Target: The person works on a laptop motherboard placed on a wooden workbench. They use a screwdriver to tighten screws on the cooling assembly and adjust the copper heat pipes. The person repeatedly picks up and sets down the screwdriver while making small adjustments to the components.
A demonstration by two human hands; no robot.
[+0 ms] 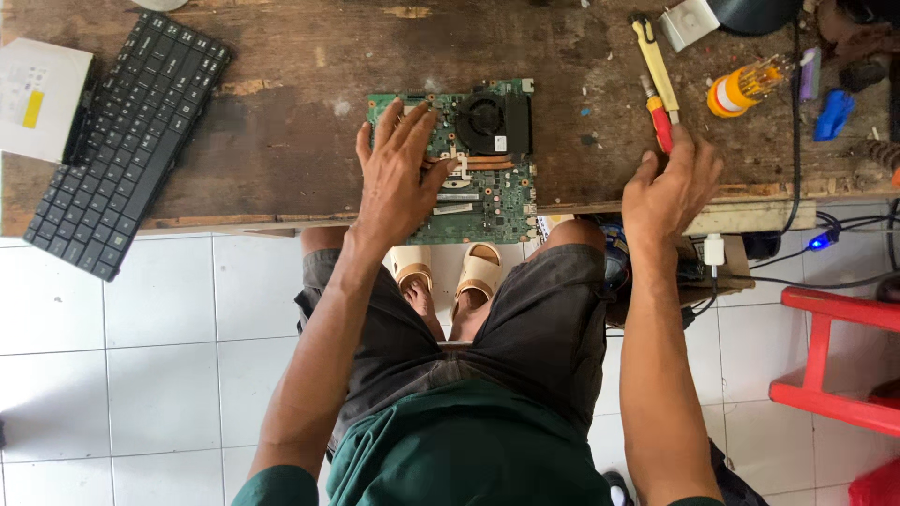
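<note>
Left hand [398,173] flat, fingers spread, pinning green circuit board [487,187] steady; right hand [670,183] closing on red screwdriver [659,120] just ahead, grip unclear

Worn wooden bench [281,112] carries green circuit board [487,201], black keyboard [127,141], 2 screwdrivers [658,89], white drive [37,94].

Rough worn wood bench [281,112], matt.
</note>
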